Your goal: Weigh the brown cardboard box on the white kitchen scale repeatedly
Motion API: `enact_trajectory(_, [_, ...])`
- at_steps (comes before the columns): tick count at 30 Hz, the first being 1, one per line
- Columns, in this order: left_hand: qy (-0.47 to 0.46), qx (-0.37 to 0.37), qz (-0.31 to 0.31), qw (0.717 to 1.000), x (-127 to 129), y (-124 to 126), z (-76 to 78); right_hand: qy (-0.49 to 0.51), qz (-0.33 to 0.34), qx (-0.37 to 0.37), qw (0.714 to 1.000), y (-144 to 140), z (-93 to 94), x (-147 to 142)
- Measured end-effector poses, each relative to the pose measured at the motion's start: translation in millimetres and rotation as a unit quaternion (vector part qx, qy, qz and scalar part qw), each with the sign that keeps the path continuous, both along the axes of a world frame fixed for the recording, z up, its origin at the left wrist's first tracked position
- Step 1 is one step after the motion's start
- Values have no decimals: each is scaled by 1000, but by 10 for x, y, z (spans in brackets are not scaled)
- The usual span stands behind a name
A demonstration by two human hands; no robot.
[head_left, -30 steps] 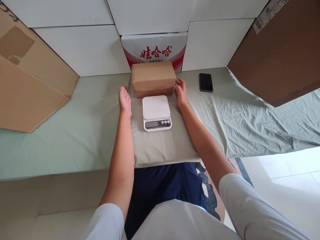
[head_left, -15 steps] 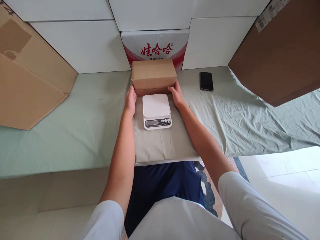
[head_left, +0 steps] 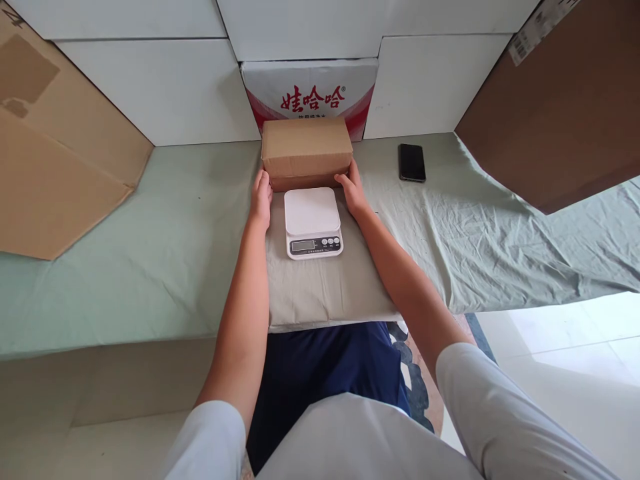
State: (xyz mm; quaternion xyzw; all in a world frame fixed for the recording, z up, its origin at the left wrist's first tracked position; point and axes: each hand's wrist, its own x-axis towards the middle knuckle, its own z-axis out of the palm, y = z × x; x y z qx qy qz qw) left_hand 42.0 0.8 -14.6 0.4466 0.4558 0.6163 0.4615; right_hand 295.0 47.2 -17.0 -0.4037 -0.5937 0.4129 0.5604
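Brown cardboard box sits on the bench, clamped between both grips: left hand against its left lower corner, right hand against its right. White kitchen scale lies between the wrists. Black phone lies right of the right hand.

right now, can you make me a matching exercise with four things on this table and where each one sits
Things:
1. brown box
2. white scale
3. black phone
4. red and white carton

Places:
A. lying alone on the green sheet, right of the box
B. against the wall, behind the box
C. between the left hand and right hand
D. on the pad, in front of the box

Pairs: 1-C, 2-D, 3-A, 4-B
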Motion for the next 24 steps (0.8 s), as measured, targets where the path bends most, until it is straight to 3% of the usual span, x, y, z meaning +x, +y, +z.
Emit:
enact_trajectory(9, [6, 29, 19, 999, 24, -84, 119, 14, 5, 26, 1000, -2, 1, -39])
enact_trajectory(16, [33, 82, 30, 996, 28, -184, 275, 20, 22, 67, 997, -152, 270, -47])
enact_trajectory(20, [44, 107, 40, 993, 65, -415, 451, 4, 14, 82, 997, -379, 463, -24])
enact_trajectory(24, [43, 122, 11, 992, 105, -833, 566, 2, 25, 89, 996, -778, 557, 85])
